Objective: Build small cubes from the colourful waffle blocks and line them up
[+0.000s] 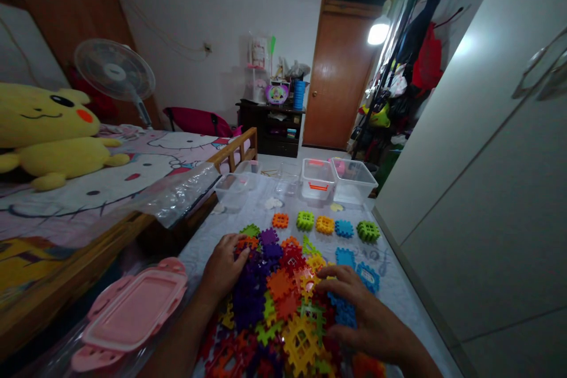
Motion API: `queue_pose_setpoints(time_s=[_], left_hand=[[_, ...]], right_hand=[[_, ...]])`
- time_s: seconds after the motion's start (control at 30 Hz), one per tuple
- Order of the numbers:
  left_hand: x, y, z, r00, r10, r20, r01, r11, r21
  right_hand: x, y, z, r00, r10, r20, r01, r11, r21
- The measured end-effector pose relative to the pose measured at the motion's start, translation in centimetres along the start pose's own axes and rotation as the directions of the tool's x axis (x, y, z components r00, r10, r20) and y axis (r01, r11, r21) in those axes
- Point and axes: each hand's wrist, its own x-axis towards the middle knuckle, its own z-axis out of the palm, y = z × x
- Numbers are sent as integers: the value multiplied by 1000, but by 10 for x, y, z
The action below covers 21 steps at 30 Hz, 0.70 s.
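My L hand (222, 266) was on the far-left edge of the pile of plastic waffle blocks (274, 307), fingers loosely curled over purple & orange pcs; can't tell if they pinched anything. My R hand (361, 313) was over the pile's right side, fingers spread, tips on yellow & orange pcs, no pinch visible. The pile lay on a white sheet (390, 301). Past it was a row of separate blocks (325, 224): orange, green, orange, blue, green. 2 blue blocks (345, 257) lay just beyond my R hand. Further on were 2 clear boxes (352, 180). A pink lid (133, 313) was left of my L arm. Beside the sheet was a bed (101, 189) w/ a yellow plush (48, 136); a fan (114, 69) stood past it.
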Motion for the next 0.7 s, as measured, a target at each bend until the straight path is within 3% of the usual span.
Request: queue_pose_setpoints(time_s=[0.07,0.13,0.33,0.53,0.7], left_hand=[[-1,0,0,1000,8,-1,-8,1000,-1],[-1,0,0,1000,17,-13,-17,1000,9],[-3,4,-2,995,53,-86,-49,998,45],[-4,9,-4,994,62,-92,-61,998,18],[-4,10,-5,996,27,-88,-27,1000,9]], right_hand=[[0,-17,5,992,-5,129,9,1000,-30],[5,-29,12,983,11,185,5,997,-82],[22,-39,28,986,21,163,9,983,-185],[38,-31,40,997,-9,-71,-3,987,-162],[48,-10,37,957,48,-286,-34,998,53]])
